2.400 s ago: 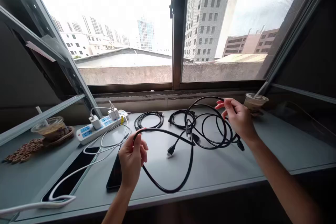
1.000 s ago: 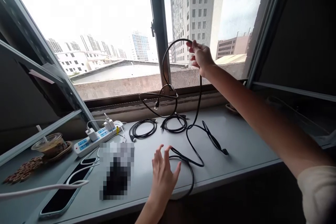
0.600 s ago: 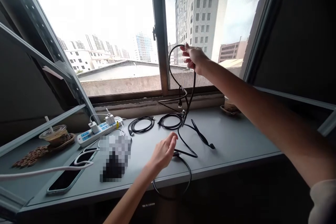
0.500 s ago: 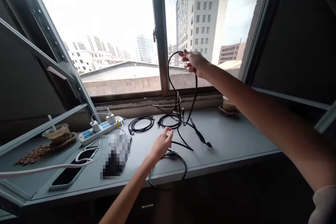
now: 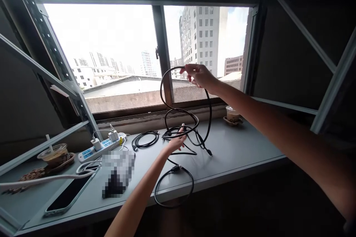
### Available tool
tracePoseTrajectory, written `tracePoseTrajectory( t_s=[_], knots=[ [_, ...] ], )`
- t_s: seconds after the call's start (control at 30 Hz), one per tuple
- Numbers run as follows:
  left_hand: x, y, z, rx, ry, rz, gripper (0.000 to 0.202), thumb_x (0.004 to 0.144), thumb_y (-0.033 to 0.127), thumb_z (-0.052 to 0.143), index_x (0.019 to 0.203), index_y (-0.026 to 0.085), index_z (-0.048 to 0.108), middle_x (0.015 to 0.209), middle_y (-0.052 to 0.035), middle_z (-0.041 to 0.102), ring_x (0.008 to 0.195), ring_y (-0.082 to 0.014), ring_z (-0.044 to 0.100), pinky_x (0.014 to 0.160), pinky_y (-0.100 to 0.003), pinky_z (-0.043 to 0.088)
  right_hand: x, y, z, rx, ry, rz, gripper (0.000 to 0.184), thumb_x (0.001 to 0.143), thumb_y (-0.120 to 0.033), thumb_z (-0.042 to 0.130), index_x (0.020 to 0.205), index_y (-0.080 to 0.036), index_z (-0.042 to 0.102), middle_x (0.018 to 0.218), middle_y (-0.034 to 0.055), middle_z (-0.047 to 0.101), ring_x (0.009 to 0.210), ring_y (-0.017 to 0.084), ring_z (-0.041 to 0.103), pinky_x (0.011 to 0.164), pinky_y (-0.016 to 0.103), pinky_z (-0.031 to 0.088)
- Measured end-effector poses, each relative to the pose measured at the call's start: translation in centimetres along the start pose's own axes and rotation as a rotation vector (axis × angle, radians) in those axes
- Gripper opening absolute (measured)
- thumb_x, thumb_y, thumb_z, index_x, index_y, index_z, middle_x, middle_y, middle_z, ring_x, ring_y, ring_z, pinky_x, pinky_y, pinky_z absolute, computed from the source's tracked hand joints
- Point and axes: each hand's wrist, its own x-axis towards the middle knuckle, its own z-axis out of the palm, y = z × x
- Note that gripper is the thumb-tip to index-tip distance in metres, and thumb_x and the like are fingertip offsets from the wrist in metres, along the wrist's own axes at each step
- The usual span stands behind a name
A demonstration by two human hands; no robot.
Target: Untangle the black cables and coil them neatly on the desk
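My right hand [image 5: 201,77] is raised in front of the window, its fingers closed on a black cable [image 5: 209,113]. The cable drops from it in wide loops to the desk. Low over the desk, my left hand [image 5: 177,142] has its fingers apart, with cable strands passing at the fingers; whether it touches them is hard to tell. Behind it lie more black coils, partly hidden. One looped end [image 5: 191,189] of black cable hangs over the desk's front edge. Another coiled black cable [image 5: 145,140] lies to the left, and a black connector [image 5: 209,152] rests on the desk at right.
A white power strip [image 5: 102,145] with plugged-in chargers stands at the left. Nearer are a phone [image 5: 68,194], a white cable [image 5: 50,181] and a blurred-out object [image 5: 118,172]. Drink cups stand at left [image 5: 54,155] and right [image 5: 232,114]. Metal shelf posts frame the desk [image 5: 236,155].
The view has tilted up and shows the shelf overhead. My right hand still holds the cable, whose loop has swung wider to the left. My left hand has reached forward among the strands, fingers spreading.
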Motion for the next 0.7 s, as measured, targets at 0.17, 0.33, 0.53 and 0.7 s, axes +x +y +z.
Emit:
tracePoseTrajectory(
  t_s=[0.17,0.33,0.53,0.7],
  knots=[
    [0.3,-2.2,-2.2,-0.090,0.183,0.049,0.060,0.082,0.020,0.043,0.139,0.014,0.025,0.118,-0.0148,0.049,0.075,-0.0110,0.055,0.055,-0.018,0.045,-0.7,0.9,-3.0,-0.016,0.034,-0.077,0.025,0.092,-0.030,0.038,0.080,-0.016,0.055,0.056,-0.0047,0.038,0.040,0.003,0.026,0.037,0.019,0.015],
    [-0.5,-4.3,-4.7,-0.135,0.300,0.090,0.059,0.083,0.020,0.040,0.139,0.013,0.024,0.121,-0.0151,0.046,0.082,-0.0116,0.052,0.063,-0.020,0.046,-0.2,1.3,-6.6,0.049,0.265,-0.092,0.023,0.091,-0.029,0.037,0.077,-0.018,0.052,0.056,-0.0069,0.034,0.038,0.002,0.021,0.041,0.023,0.009],
    [-2.6,-5.1,-7.0,-0.077,0.467,0.173,0.059,0.084,0.023,0.040,0.140,0.017,0.024,0.120,-0.0113,0.046,0.095,-0.0153,0.048,0.075,-0.025,0.044,0.8,2.6,-10.8,0.071,0.466,-0.045,0.028,0.090,-0.029,0.034,0.070,-0.018,0.051,0.052,-0.0082,0.032,0.034,0.000,0.023,0.044,0.028,0.006],
    [-7.2,-4.4,-8.0,0.049,0.390,0.363,0.038,0.087,0.036,0.038,0.115,0.017,0.054,0.111,-0.0089,0.054,0.101,-0.0189,0.050,0.083,-0.029,0.043,0.8,4.6,-12.4,-0.083,0.527,-0.001,0.027,0.087,-0.028,0.037,0.070,-0.017,0.055,0.050,-0.0085,0.035,0.034,-0.002,0.023,0.044,0.027,0.009]
  ],
)
